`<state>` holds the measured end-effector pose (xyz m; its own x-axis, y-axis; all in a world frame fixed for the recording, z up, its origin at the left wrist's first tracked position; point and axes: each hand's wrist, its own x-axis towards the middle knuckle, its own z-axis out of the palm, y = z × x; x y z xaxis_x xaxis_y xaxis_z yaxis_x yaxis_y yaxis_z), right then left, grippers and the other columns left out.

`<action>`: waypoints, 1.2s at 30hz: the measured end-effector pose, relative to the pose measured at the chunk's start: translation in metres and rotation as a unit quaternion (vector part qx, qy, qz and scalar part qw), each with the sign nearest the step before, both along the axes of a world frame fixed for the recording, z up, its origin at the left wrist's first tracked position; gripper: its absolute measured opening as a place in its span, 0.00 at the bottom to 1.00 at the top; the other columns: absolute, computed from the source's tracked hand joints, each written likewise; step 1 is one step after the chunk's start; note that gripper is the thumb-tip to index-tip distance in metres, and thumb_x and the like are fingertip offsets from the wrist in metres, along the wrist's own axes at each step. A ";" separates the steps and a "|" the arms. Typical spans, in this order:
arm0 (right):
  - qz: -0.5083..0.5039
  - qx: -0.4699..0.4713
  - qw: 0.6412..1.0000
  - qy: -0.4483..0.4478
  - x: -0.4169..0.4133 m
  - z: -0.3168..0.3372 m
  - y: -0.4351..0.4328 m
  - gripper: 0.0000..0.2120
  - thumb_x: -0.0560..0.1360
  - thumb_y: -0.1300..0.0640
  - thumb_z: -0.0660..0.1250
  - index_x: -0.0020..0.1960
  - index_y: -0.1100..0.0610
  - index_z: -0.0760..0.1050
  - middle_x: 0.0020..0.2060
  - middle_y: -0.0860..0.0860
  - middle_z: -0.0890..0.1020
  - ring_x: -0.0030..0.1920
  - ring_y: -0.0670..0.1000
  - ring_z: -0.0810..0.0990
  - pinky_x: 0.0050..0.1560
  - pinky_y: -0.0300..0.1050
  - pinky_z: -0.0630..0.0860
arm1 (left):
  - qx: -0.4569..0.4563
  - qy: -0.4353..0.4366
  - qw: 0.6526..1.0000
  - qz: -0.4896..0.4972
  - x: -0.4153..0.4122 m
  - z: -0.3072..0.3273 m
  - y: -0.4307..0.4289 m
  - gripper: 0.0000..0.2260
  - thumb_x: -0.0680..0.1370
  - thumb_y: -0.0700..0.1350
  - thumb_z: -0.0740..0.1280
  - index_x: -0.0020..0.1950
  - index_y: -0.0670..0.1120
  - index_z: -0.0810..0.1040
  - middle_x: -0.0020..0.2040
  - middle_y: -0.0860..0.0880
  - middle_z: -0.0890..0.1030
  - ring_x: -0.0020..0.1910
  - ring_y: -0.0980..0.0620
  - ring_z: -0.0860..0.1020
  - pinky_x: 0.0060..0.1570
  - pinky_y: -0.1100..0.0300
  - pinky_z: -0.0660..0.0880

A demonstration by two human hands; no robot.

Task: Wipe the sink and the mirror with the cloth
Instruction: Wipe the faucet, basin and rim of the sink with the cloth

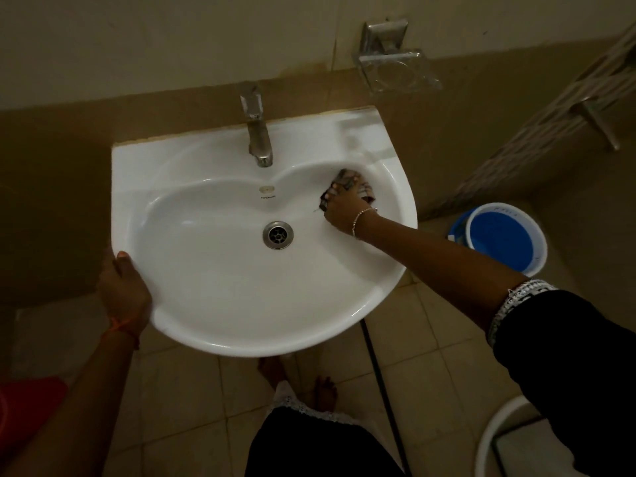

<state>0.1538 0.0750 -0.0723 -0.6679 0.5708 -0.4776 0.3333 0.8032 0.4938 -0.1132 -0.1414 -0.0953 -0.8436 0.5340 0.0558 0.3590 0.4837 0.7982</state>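
Observation:
A white wall-hung sink (220, 280) fills the middle of the head view, with a steel tap (257, 132) at the back and a drain (278, 234) in the bowl. My right hand (340, 210) presses a dark patterned cloth (363, 191) against the inner right wall of the bowl, fingers curled over it. My left hand (122, 290) grips the sink's front left rim, thumb on top. No mirror is in view.
A clear soap dish (395, 68) on a metal bracket hangs on the wall at the back right. A blue bucket (504, 237) stands on the tiled floor to the right, a white tub (499, 438) at the lower right. My bare feet (323, 390) are below the sink.

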 end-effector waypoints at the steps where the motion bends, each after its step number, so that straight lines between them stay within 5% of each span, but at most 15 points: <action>1: -0.002 -0.007 1.000 0.001 0.002 0.004 -0.001 0.15 0.79 0.62 0.55 0.64 0.60 0.71 0.64 0.58 0.73 0.66 0.63 0.67 0.61 0.72 0.66 | 0.001 0.000 1.000 -0.001 0.000 0.000 0.000 0.17 0.82 0.42 0.52 0.67 0.36 0.68 0.63 0.33 0.73 0.61 0.36 0.72 0.60 0.51 0.68; 8: -0.117 -0.117 0.986 0.031 0.006 0.026 -0.009 0.14 0.77 0.58 0.56 0.59 0.60 0.74 0.58 0.56 0.77 0.59 0.58 0.76 0.55 0.48 0.76 | 0.005 -0.023 1.000 0.005 -0.003 -0.002 0.000 0.17 0.82 0.42 0.52 0.67 0.36 0.68 0.64 0.33 0.73 0.62 0.37 0.71 0.61 0.53 0.66; 11: -0.190 -0.222 0.954 -0.070 -0.001 0.045 -0.011 0.13 0.77 0.59 0.55 0.53 0.64 0.76 0.51 0.57 0.78 0.51 0.57 0.79 0.46 0.45 0.74 | 0.008 -0.024 1.000 0.001 -0.005 -0.004 0.000 0.17 0.82 0.41 0.52 0.67 0.36 0.69 0.63 0.33 0.73 0.62 0.38 0.71 0.61 0.55 0.65; 14: -0.288 -0.382 0.864 -0.157 -0.009 0.059 -0.007 0.10 0.75 0.68 0.59 0.51 0.69 0.76 0.55 0.63 0.77 0.49 0.59 0.78 0.45 0.46 0.77 | 0.008 -0.019 1.000 -0.001 -0.007 -0.007 -0.001 0.17 0.81 0.41 0.52 0.64 0.31 0.68 0.61 0.30 0.74 0.60 0.34 0.71 0.60 0.52 0.65; 16: -0.373 -0.518 0.769 -0.036 -0.010 0.055 0.002 0.17 0.68 0.74 0.62 0.56 0.71 0.75 0.55 0.67 0.77 0.51 0.63 0.78 0.46 0.47 0.78 | 0.013 -0.023 1.000 0.001 -0.006 -0.006 0.000 0.17 0.82 0.41 0.52 0.63 0.31 0.69 0.60 0.30 0.74 0.60 0.34 0.72 0.59 0.54 0.65; 18: -0.416 -0.536 0.720 0.144 -0.010 0.053 0.008 0.22 0.66 0.75 0.61 0.60 0.67 0.74 0.54 0.64 0.79 0.53 0.62 0.78 0.52 0.51 0.78 | 0.022 -0.018 1.000 -0.010 -0.004 -0.003 0.000 0.16 0.82 0.40 0.52 0.65 0.32 0.69 0.62 0.31 0.74 0.61 0.37 0.72 0.58 0.63 0.65; 21: -0.343 -0.421 0.785 0.299 -0.016 0.038 0.018 0.24 0.69 0.72 0.59 0.62 0.56 0.75 0.60 0.57 0.78 0.60 0.58 0.75 0.60 0.47 0.73 | 0.031 -0.017 0.999 -0.014 -0.002 -0.003 -0.001 0.16 0.82 0.40 0.52 0.66 0.33 0.69 0.63 0.32 0.73 0.62 0.38 0.71 0.59 0.64 0.65; 25: -0.282 -0.320 0.877 0.221 -0.028 0.007 0.004 0.18 0.75 0.58 0.60 0.64 0.54 0.73 0.63 0.56 0.75 0.61 0.58 0.74 0.62 0.49 0.72 | 0.023 -0.029 0.999 0.008 -0.011 -0.013 -0.001 0.19 0.81 0.45 0.53 0.65 0.34 0.69 0.63 0.33 0.74 0.62 0.36 0.72 0.65 0.46 0.67; 27: -0.268 -0.273 0.903 0.194 -0.028 0.000 -0.003 0.20 0.74 0.52 0.62 0.64 0.56 0.72 0.61 0.57 0.76 0.60 0.59 0.75 0.59 0.49 0.73 | 0.020 -0.025 0.999 0.011 -0.011 -0.012 0.000 0.19 0.81 0.45 0.53 0.66 0.35 0.69 0.63 0.34 0.74 0.62 0.38 0.72 0.65 0.48 0.68; 36: -0.272 -0.326 0.892 0.156 -0.014 0.012 -0.034 0.17 0.76 0.54 0.59 0.60 0.64 0.70 0.57 0.61 0.76 0.55 0.61 0.75 0.43 0.42 0.68 | 0.021 -0.025 0.999 -0.001 -0.009 -0.011 0.000 0.18 0.81 0.43 0.52 0.68 0.36 0.68 0.65 0.34 0.73 0.63 0.39 0.71 0.64 0.53 0.67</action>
